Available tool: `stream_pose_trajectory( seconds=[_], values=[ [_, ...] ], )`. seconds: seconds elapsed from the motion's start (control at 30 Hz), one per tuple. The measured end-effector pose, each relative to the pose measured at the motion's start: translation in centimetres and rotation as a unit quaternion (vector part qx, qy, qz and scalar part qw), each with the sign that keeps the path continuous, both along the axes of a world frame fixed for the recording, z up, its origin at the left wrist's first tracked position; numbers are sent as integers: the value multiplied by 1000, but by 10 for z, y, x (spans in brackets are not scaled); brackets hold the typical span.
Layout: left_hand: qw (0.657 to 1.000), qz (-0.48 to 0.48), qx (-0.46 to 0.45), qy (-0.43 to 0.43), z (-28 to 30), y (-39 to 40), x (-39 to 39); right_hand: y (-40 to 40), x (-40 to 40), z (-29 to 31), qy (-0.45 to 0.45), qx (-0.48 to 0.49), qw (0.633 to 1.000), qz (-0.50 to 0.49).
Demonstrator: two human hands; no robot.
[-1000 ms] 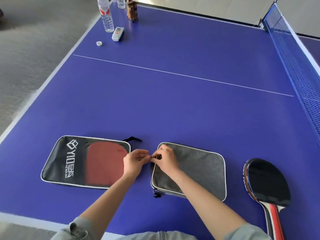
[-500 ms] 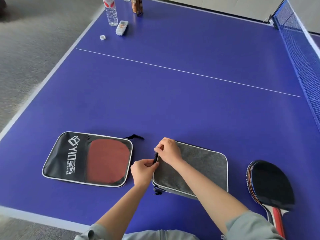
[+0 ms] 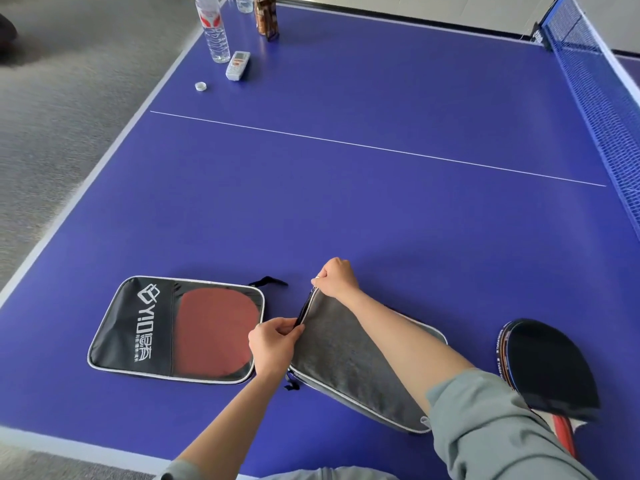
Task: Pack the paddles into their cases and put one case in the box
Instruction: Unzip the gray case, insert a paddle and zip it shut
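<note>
A grey paddle case [image 3: 346, 355] lies near the front edge of the blue table [image 3: 346, 202]. My right hand [image 3: 337, 277] pinches its zipper pull at the case's far left corner. My left hand [image 3: 273, 342] grips the case's left edge, where the zipper gapes open. A black case with white lettering [image 3: 173, 329] lies to the left, a red paddle showing through its clear window. A loose paddle with black rubber [image 3: 549, 368] rests at the right, its red handle toward me. No box is in view.
At the far left corner stand a water bottle [image 3: 214, 29], a brown bottle [image 3: 266, 17], a white remote [image 3: 238, 65] and a bottle cap [image 3: 200, 86]. The blue net [image 3: 599, 98] runs along the right side. Grey floor lies left of the table.
My right hand has drawn the zipper pull away from me along the grey case's left edge. My left hand slid nearer along that edge. The case has turned slightly.
</note>
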State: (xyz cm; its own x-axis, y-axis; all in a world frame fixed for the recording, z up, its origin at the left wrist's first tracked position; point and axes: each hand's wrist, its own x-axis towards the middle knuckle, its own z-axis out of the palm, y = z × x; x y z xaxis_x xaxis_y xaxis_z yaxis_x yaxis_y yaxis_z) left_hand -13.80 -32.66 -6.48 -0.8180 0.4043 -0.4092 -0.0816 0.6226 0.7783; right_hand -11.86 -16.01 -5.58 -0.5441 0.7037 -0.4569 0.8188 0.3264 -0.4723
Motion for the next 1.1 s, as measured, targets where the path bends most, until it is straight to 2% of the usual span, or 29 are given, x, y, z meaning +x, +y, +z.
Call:
stream_pose_trajectory(
  seconds=[0.17,0.27,0.43,0.53,0.67,0.77,0.93,1.1],
  values=[
    [1000,-18,-10,14,-1,-5,1,27,19,-2,-17,-24,999,-46],
    [998,-41,-18,39,-2,1,-1,39,32,-1,29,-66,995,-69],
    [984,-144,18,106,-7,45,-5,31,49,0,105,-117,980,-123],
    [976,-190,28,105,-9,80,-5,27,53,-7,136,-130,969,-159],
    [984,-167,20,62,-16,97,-4,27,58,-15,156,-144,956,-204],
    [984,-164,26,62,-21,97,-3,31,62,-20,140,-128,963,-191],
    [982,-173,25,76,-30,98,-5,32,68,-26,69,-32,989,-128],
    [979,-166,29,116,-37,96,-4,49,99,-22,38,-21,991,-126]
  ],
)
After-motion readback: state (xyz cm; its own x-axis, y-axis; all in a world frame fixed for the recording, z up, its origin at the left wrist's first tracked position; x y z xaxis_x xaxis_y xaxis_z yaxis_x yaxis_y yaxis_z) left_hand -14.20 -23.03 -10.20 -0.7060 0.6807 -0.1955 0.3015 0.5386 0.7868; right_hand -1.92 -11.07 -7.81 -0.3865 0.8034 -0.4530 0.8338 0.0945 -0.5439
